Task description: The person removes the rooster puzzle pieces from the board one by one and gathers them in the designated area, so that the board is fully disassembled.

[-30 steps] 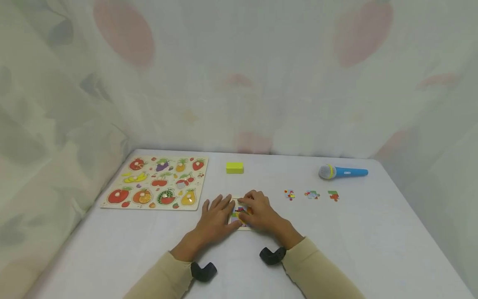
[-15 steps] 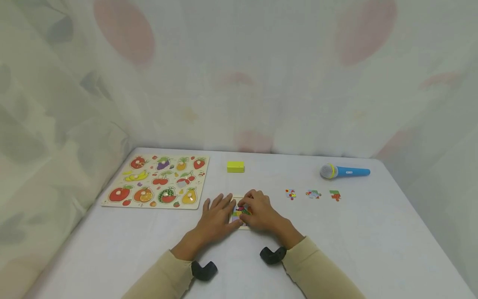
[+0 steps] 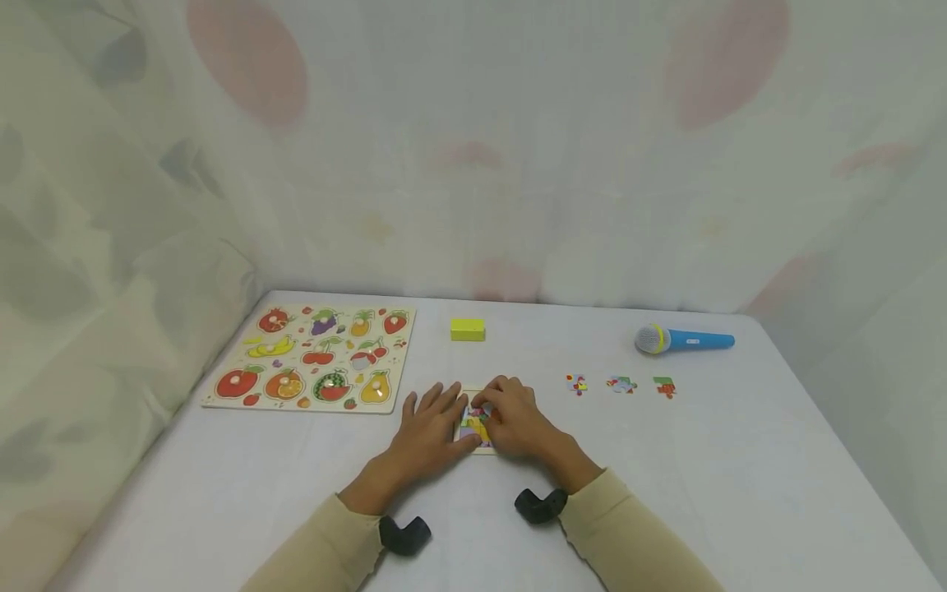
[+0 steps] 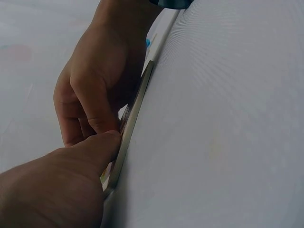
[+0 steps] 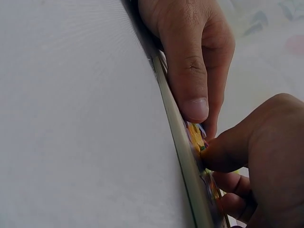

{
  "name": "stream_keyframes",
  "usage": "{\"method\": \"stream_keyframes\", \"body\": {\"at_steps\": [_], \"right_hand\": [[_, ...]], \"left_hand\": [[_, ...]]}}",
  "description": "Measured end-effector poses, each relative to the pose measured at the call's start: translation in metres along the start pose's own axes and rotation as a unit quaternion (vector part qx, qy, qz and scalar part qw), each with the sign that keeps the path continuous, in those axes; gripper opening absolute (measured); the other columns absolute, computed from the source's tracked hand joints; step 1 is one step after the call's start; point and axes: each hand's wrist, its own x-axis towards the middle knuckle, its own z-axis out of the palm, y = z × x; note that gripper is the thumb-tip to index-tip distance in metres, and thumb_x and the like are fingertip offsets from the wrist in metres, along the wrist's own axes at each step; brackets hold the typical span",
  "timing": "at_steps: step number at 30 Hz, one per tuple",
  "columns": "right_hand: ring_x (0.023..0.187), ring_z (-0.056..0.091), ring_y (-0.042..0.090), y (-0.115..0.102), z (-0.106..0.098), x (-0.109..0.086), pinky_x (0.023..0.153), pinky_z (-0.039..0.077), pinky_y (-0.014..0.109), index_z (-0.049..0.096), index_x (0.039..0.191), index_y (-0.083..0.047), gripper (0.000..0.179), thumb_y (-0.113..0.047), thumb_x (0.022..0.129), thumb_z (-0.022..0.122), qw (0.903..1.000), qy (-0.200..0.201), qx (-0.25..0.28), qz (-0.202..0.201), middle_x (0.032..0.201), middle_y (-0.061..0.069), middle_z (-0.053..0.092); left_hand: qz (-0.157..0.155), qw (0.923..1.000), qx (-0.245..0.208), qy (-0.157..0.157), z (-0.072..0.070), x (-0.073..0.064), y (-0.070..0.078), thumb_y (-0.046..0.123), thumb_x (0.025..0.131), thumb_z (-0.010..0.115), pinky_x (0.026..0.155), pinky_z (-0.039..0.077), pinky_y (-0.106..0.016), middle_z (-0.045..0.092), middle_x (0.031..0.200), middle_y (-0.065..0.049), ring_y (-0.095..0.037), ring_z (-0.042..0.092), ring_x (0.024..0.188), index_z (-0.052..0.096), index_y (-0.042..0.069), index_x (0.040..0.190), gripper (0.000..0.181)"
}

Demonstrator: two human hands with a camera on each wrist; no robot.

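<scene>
A small jigsaw puzzle board with a pale wooden frame and colourful pieces lies on the table between both hands. My left hand rests along its left side, fingers spread and fairly straight, the thumb pressing on the lower part of the board. Over the right half, my right hand has its fingers bent and pinches a small colourful puzzle piece against the picture, most of it hidden by thumb and index finger. In the right wrist view the right thumb touches the picture surface beside the left thumb.
Three loose puzzle pieces lie in a row to the right, the middle one a pale blue piece. Behind them is a blue toy microphone. A yellow block stands at the back, and a fruit peg board lies at the left.
The right thumb and index finger have shifted slightly over the board, and the piece under them has turned or moved a little. The left hand stays in place.
</scene>
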Motion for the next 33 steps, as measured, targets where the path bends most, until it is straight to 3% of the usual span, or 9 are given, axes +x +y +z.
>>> {"method": "stream_keyframes", "body": {"at_steps": [6, 14, 24, 33], "right_hand": [[0.093, 0.045, 0.016, -0.0020, 0.0003, -0.0002, 0.082, 0.034, 0.042, 0.067, 0.104, -0.016, 0.030, -0.002, 0.081, 0.056, 1.0000, 0.005, -0.001, 0.003, 0.101, -0.004, 0.054], [0.091, 0.046, 0.013, 0.0007, -0.0001, -0.0011, 0.085, 0.034, 0.043, 0.069, 0.104, -0.014, 0.029, -0.001, 0.081, 0.059, 0.9992, 0.019, 0.014, -0.031, 0.098, -0.007, 0.061], [0.090, 0.043, 0.013, 0.0027, 0.0000, -0.0012, 0.079, 0.035, 0.037, 0.071, 0.114, -0.013, 0.027, -0.006, 0.089, 0.062, 0.9977, 0.016, 0.002, -0.066, 0.100, -0.006, 0.057], [0.090, 0.042, 0.012, 0.0044, -0.0001, -0.0018, 0.082, 0.035, 0.039, 0.069, 0.119, -0.013, 0.035, -0.015, 0.084, 0.068, 0.9974, 0.008, 0.003, -0.071, 0.102, -0.006, 0.054]], "left_hand": [[-0.003, 1.0000, 0.001, -0.001, 0.0001, 0.0003, 0.0005, 0.059, 0.089, 0.057, 0.106, 0.010, -0.065, 0.037, 0.151, -0.008, -0.034, 0.024, 0.140, 0.049, 0.011, 0.143, 0.073], [-0.004, 1.0000, -0.007, 0.002, -0.0002, 0.0000, 0.0008, 0.058, 0.089, 0.058, 0.105, 0.010, -0.064, 0.037, 0.151, -0.008, -0.034, 0.024, 0.140, 0.049, 0.011, 0.143, 0.072], [-0.009, 0.9999, -0.011, -0.003, -0.0010, 0.0012, 0.0007, 0.058, 0.087, 0.060, 0.105, 0.010, -0.065, 0.038, 0.151, -0.008, -0.034, 0.025, 0.140, 0.051, 0.011, 0.142, 0.073], [-0.003, 1.0000, -0.002, 0.004, 0.0001, 0.0013, 0.0000, 0.059, 0.087, 0.060, 0.105, 0.012, -0.065, 0.038, 0.150, -0.008, -0.034, 0.027, 0.139, 0.051, 0.012, 0.141, 0.072]]}}
